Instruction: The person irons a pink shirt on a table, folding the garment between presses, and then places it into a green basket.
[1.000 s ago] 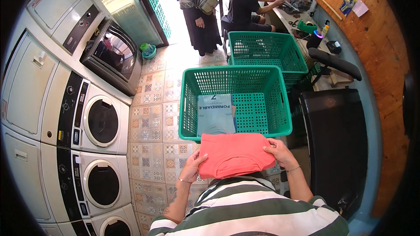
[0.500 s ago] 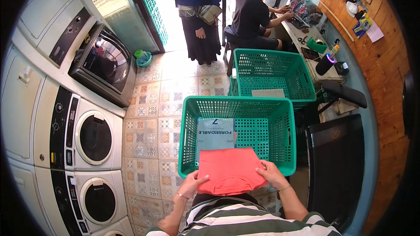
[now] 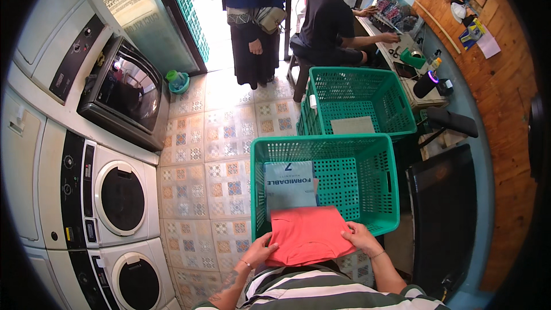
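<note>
A folded coral-red T-shirt (image 3: 313, 234) lies between my hands, its neckline toward me. My left hand (image 3: 261, 250) grips its left edge, thumb on top and fingers underneath. On the right edge, my right hand (image 3: 361, 237) holds it the same way. The shirt overlaps the near rim of a green plastic basket (image 3: 391, 186), hiding part of that rim. Inside the basket, at the left, is a flat pale-blue printed package (image 3: 289, 181); the shirt covers its near end.
A second green basket (image 3: 408, 103) stands just beyond. White front-loading machines (image 3: 121, 198) line the left side. One person (image 3: 252, 28) stands by the doorway; another (image 3: 327, 17) sits at a cluttered counter (image 3: 367, 26). A dark flat panel (image 3: 442, 218) leans at right.
The view has shifted, so the basket and shirt appear farther right and lower. Both hands keep hold of the shirt. The seated person's near arm has moved along the counter.
</note>
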A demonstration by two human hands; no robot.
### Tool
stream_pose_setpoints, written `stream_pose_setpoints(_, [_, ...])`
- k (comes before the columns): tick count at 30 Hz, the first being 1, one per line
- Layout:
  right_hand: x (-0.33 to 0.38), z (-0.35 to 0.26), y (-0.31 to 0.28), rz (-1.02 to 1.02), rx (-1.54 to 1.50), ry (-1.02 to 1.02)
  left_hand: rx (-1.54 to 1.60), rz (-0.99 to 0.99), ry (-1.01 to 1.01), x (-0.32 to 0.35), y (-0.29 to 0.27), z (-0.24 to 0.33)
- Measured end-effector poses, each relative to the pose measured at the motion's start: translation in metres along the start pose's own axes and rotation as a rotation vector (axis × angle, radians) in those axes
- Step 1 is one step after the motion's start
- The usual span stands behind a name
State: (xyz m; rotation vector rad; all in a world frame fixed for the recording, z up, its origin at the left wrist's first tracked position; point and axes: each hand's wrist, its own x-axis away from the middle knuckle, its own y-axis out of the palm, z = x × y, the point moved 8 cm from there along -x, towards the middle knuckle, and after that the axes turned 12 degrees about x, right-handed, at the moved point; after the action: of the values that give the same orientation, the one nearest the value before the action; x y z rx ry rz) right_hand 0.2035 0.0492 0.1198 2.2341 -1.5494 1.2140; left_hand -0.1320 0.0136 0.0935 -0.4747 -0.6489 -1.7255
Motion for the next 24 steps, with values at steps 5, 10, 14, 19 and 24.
stream_pose_setpoints(5, [0.003, 0.025, 0.006, 0.031, 0.002, 0.056, 0.017, -0.003, -0.137, 0.005, 0.001, -0.022])
stream_pose_setpoints(10, [0.017, 0.046, 0.009, 0.027, 0.019, 0.083, -0.002, 0.057, -0.197, 0.017, 0.000, -0.039])
stream_pose_setpoints(14, [0.027, 0.057, 0.020, -0.036, -0.002, 0.112, 0.221, 0.021, -0.091, 0.024, 0.012, -0.041])
stream_pose_setpoints(19, [0.026, 0.044, 0.009, -0.026, -0.138, 0.099, 0.265, 0.167, -0.266, 0.024, 0.010, -0.051])
stream_pose_setpoints(24, [0.014, 0.015, -0.012, -0.056, -0.013, 0.094, 0.067, 0.148, -0.239, 0.015, -0.002, -0.021])
